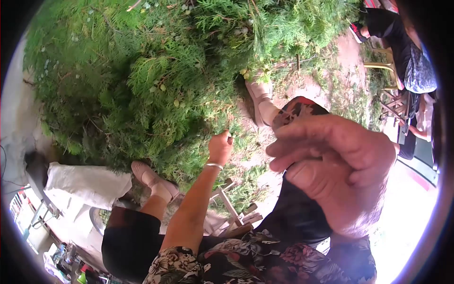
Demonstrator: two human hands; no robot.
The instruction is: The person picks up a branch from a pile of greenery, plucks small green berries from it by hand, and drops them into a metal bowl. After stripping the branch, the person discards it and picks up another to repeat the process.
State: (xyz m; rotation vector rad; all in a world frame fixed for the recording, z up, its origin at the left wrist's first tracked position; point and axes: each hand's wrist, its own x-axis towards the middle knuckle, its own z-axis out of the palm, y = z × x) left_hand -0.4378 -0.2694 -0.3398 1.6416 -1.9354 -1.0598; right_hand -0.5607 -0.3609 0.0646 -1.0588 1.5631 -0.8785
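A large heap of green cut conifer branches (161,90), with small pale cones among the sprays, lies in front of me. My left hand (221,147), with a white bangle at its wrist, is closed at the near edge of the heap. What it holds, if anything, is hidden by its fingers. My right hand (338,173) is raised close to the camera, with its palm side partly showing. Its fingers are loosely bent, the thumb lies below them, and I see nothing in the hand.
My pink shoes (152,179) flank the greenery. A small wooden stool (231,208) stands under me. White sacking (87,184) lies at left, with assorted items (71,262) at lower left. Another person (418,71) sits at right near a yellow chair (380,65). Loose sprigs litter the ground.
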